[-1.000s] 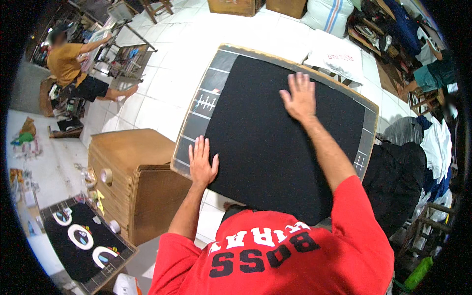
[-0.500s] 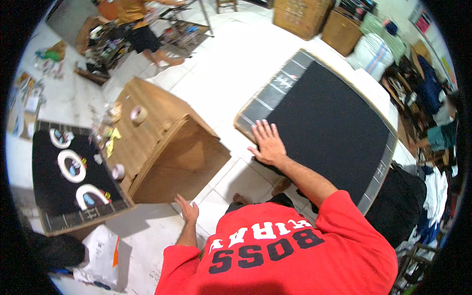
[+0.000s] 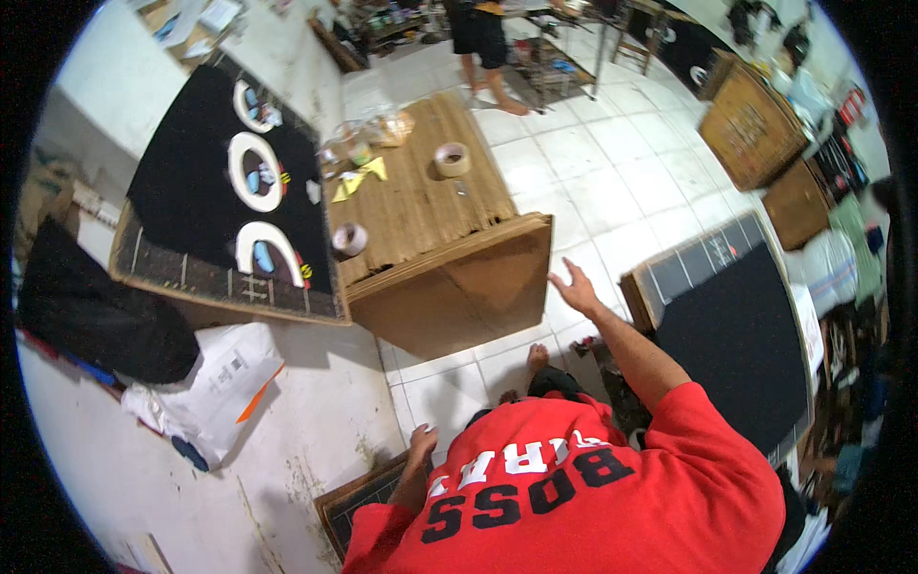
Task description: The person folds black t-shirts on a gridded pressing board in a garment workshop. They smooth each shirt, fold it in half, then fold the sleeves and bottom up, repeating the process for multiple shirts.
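My right hand (image 3: 577, 287) hangs in the air with its fingers apart and nothing in it. It is between the wooden box-like stand (image 3: 459, 301) and a board with black fabric (image 3: 732, 335) on the right. My left hand (image 3: 423, 440) is low by my left side, near the wall, with its fingers loosely apart and seemingly holding nothing. Left of the stand, a tilted board carries another black fabric piece (image 3: 186, 158) with white ring and arch prints and coloured details. Two tape rolls, one tan (image 3: 451, 160) and one paler (image 3: 350, 239), rest on the stand.
A yellow scrap (image 3: 360, 179) and plastic bags lie on the stand. A white package (image 3: 229, 392) is at the left wall. Another person (image 3: 488, 57) stands at the back near a metal-legged table. Wooden boxes (image 3: 755, 124) and a white sack (image 3: 824, 268) line the right.
My view has turned toward the left-hand board and the stand. My right hand has come off the black fabric on the right board. My left hand has drawn back toward my body.
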